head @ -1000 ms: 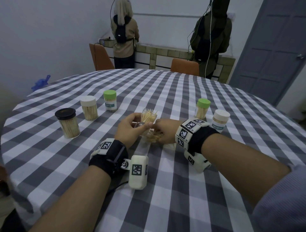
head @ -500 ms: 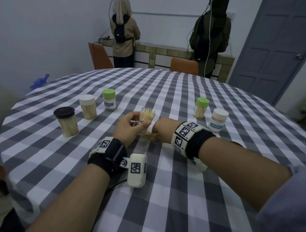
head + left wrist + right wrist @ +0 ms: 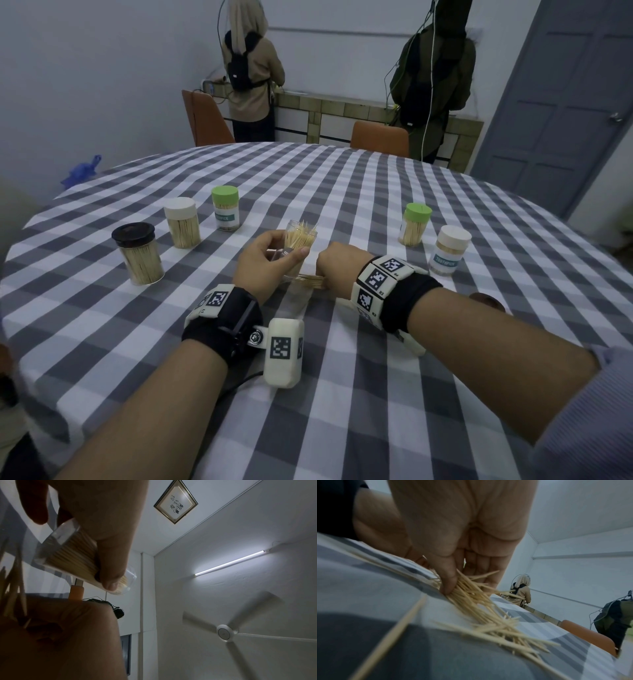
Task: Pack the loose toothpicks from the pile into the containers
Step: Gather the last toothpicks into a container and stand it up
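right hand (image 3: 453, 555) lowered onto pile (image 3: 488, 615), toothpicks pinched | left hand (image 3: 265, 263) kept clamped on open jar (image 3: 301, 236) | next batch judged nearly gathered

On the table (image 3: 342, 192), the open container (image 3: 301, 236) stood near the middle, held in the left hand (image 3: 267, 267). Just right of it, the right hand (image 3: 339, 263) rested on the pile of toothpicks (image 3: 310, 281), which lay on the cloth just near of the container. To the far left stood three capped containers (image 3: 181, 222) in a row running from near-left to far-right. To the right stood two more capped containers (image 3: 433, 236), well apart from the hands. Beyond the table's far edge were two chairs (image 3: 378, 138), and behind them two people (image 3: 251, 75) at a counter (image 3: 359, 113).
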